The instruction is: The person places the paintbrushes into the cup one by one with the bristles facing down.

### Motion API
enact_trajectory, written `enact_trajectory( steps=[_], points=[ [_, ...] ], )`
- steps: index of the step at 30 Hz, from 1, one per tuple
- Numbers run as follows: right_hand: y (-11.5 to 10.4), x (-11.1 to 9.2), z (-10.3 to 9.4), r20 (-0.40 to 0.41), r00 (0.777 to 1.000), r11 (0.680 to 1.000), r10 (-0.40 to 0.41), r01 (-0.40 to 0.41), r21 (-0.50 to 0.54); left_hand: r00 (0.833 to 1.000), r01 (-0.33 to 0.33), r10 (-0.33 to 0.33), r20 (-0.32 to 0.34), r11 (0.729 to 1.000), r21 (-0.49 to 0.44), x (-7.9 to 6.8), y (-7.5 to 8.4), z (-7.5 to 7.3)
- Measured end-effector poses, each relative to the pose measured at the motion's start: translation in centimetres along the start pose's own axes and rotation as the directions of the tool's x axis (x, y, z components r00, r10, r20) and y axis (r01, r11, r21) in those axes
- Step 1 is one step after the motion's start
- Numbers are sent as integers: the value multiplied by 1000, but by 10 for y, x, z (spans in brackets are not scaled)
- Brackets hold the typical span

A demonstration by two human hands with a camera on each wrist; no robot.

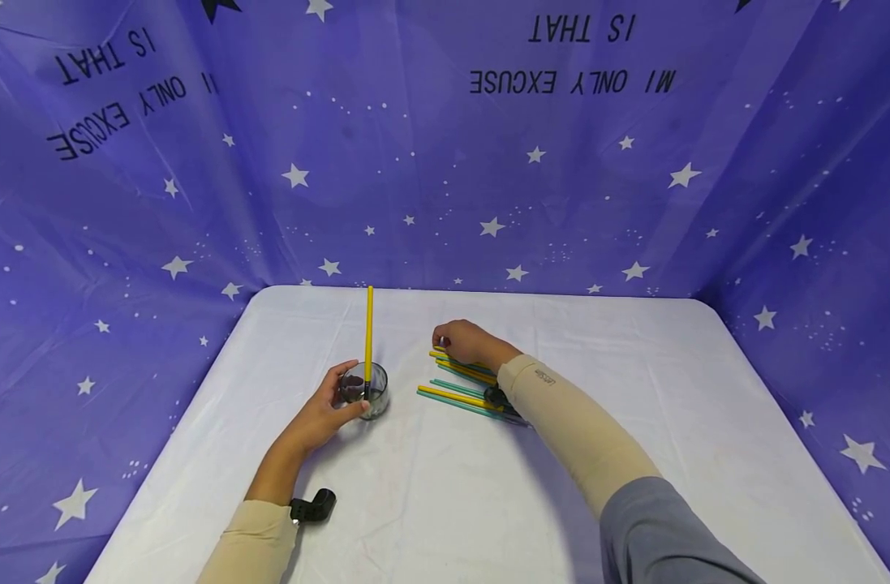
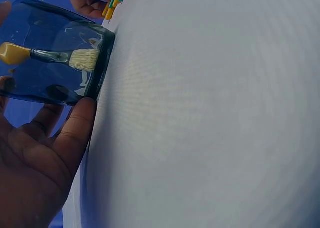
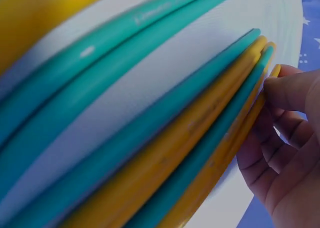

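Observation:
My left hand (image 1: 324, 412) holds a clear drinking glass (image 1: 378, 405) around its side, thumb at the front. A yellow-handled paintbrush (image 1: 369, 332) stands in the glass; its pale bristles (image 2: 84, 60) point down near the bottom in the left wrist view. Several yellow and teal paintbrushes (image 1: 455, 396) lie side by side to the right. At the far side of this group, my right hand (image 1: 465, 341) pinches the handle end of a yellow paintbrush (image 3: 275, 72) between thumb and fingers. My right forearm hides the brush heads in the head view.
A white cloth (image 1: 430, 503) covers the table. Purple star-printed curtains (image 1: 445, 186) hang behind it and along both sides. A black wrist camera (image 1: 315, 507) sits on my left sleeve, and another (image 1: 496, 396) on the right wrist hangs close over the brushes.

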State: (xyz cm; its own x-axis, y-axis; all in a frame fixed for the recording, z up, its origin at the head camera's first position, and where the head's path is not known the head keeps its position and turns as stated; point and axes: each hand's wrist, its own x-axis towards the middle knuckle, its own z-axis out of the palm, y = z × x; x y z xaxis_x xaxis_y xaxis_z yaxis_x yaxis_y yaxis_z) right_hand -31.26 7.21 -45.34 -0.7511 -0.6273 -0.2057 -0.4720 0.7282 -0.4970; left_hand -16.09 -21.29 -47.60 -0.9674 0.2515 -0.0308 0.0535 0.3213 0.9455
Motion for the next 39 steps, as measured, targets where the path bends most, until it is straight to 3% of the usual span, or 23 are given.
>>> enact_trajectory(
  steps=[9, 18, 21, 24, 27, 31, 39],
  points=[
    [-8, -4, -15, -76, 996, 999, -36, 35, -17, 1000, 25, -25, 6, 1000, -2, 1, 0, 0],
    [-18, -17, -39, -187, 982, 996, -40, 54, 67, 999, 42, -42, 13, 999, -4, 0, -2, 1],
    [-18, -21, -46, -214, 977, 989, -23, 53, 138, 999, 38, -38, 10, 999, -11, 0, -1, 1],
    [-20, -27, -53, -241, 971, 958, 11, 59, 280, 999, 33, -33, 14, 999, -13, 0, 1, 0],
    [-24, -30, -57, -253, 967, 902, 25, 87, 424, 999, 31, -31, 13, 999, -9, 0, 1, 0],
    [-28, -32, -58, -258, 965, 843, 41, 105, 528, 1000, 26, -26, 14, 1000, -3, 1, 0, -1],
    [-41, -35, -57, -301, 951, 820, 67, 120, 560, 999, 29, -28, 17, 1000, -11, 0, 0, -1]
  ],
)
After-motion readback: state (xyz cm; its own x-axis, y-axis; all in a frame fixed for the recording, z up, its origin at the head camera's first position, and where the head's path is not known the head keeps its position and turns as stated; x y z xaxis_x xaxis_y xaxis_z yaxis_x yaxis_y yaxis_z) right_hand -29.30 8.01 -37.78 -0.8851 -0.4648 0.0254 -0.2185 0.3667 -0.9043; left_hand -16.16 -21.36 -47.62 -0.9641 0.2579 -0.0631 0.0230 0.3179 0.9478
